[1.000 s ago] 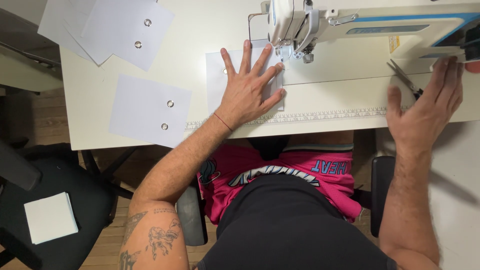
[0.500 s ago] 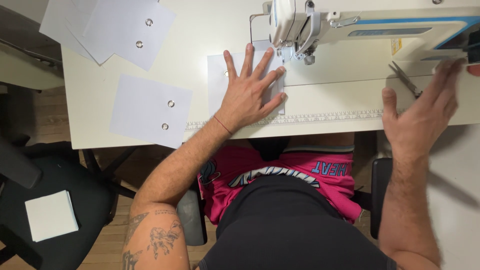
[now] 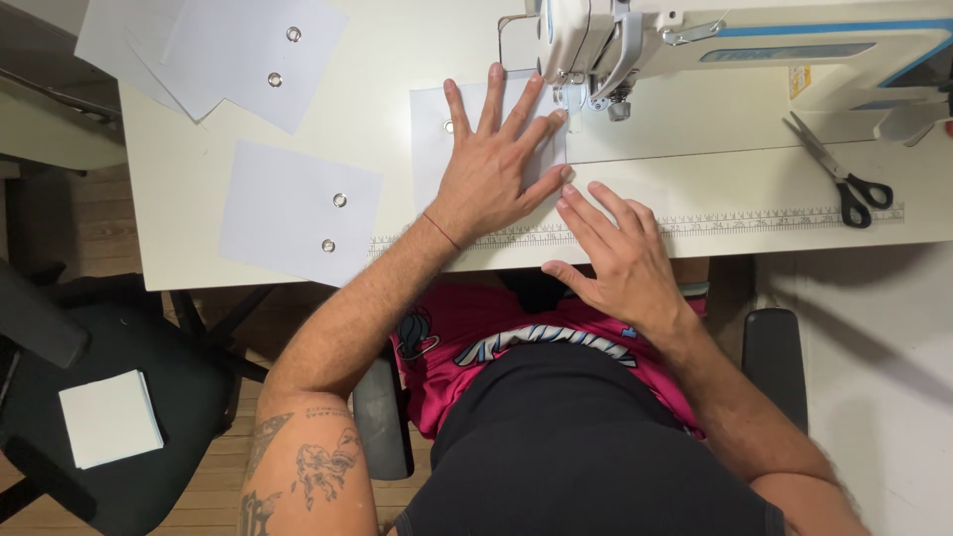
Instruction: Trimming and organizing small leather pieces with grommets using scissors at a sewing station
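While the left hand lies flat with fingers spread, pinning the white sheet on the table under the sewing machine head, the right hand rests open-fingered beside it, steadying its near edge.

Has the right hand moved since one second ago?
Yes. The right hand has moved left along the table edge, away from the scissors, and now lies beside the left hand on the white sheet.
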